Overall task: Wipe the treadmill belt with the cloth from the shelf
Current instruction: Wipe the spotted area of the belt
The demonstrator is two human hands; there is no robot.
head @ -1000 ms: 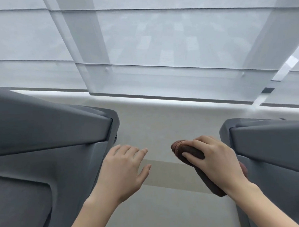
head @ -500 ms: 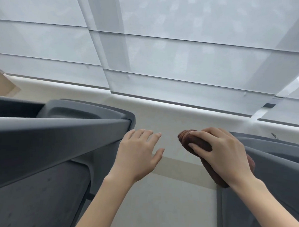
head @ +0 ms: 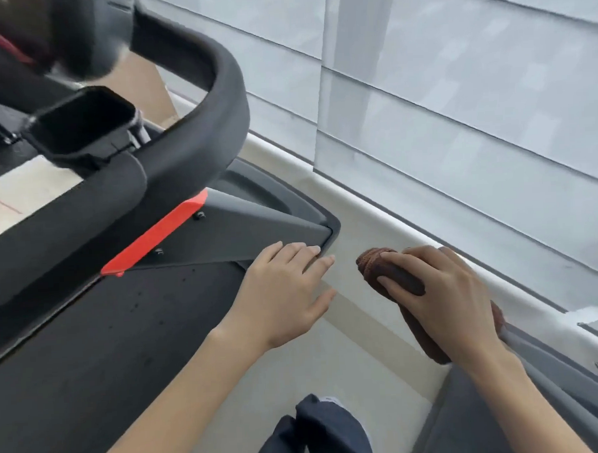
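My right hand (head: 444, 298) curls round the brown cloth (head: 373, 262), above the pale floor (head: 297, 377), apart from the treadmill belt (head: 107, 337). My left hand (head: 283, 295) lies flat-fingered over the belt's corner.

legible markings: none. treadmill belt (head: 124, 336): dark surface, specks only, no print. red strip (head: 154, 237) beside belt: plain colour, no lettering. cloth (head: 367, 262): brown, no tag or logo showing (top-left region motion-blurred, nothing readable there).
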